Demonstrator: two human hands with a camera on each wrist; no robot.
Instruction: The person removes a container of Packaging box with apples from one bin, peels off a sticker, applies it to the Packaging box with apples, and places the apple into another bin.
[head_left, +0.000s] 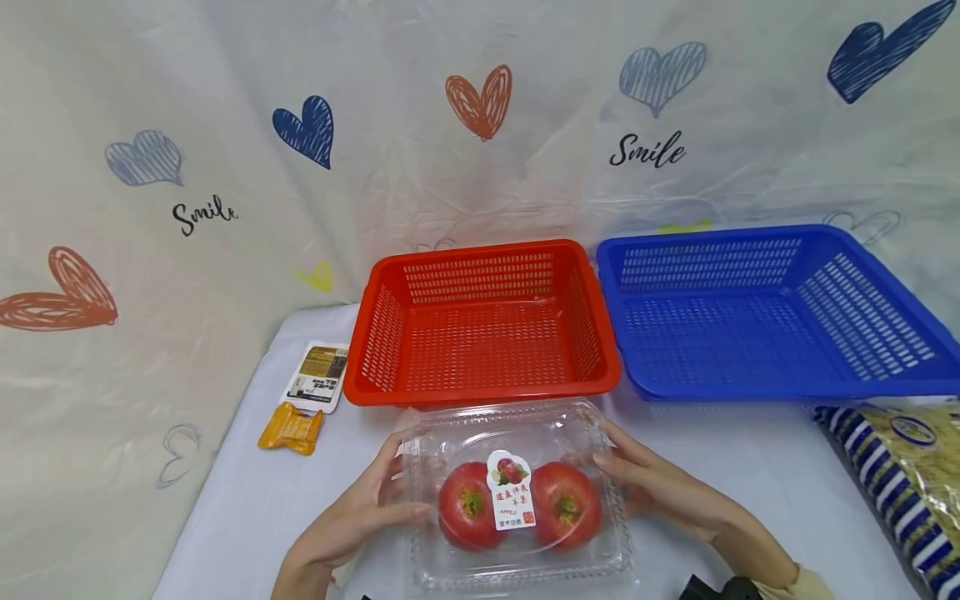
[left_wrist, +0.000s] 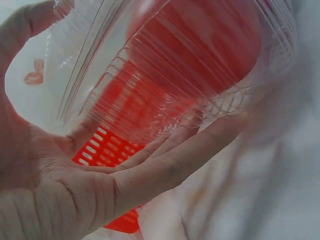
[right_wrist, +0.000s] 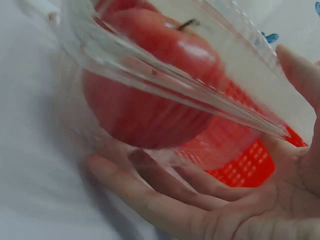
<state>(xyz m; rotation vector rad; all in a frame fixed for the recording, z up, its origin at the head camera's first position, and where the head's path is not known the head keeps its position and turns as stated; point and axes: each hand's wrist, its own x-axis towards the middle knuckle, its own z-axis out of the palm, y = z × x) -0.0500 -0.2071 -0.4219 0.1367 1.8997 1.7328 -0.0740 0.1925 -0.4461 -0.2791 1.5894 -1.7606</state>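
Note:
Both hands hold a clear plastic clamshell box point(head_left: 517, 577) close in front of the red basket. Inside it sit a left red apple point(head_left: 459, 504) and a right red apple point(head_left: 573, 517), with a white label point(head_left: 512, 510) on the lid between them. My left hand point(head_left: 363, 504) grips the box's left side, thumb over the lid's edge. On the opposite side my right hand point(head_left: 671, 492) grips it likewise. In the wrist views, the left fingers point(left_wrist: 165, 167) and the right fingers point(right_wrist: 145, 200) reach beneath the box, supporting it from below.
The red basket point(head_left: 480, 397) stands behind the box, beside a blue basket point(head_left: 780, 390). At left lie a white packet point(head_left: 318, 377) and an orange wrapped snack point(head_left: 292, 429). A striped bag of yellowish food point(head_left: 911, 492) lies at the right edge. A heart-patterned cloth hangs behind.

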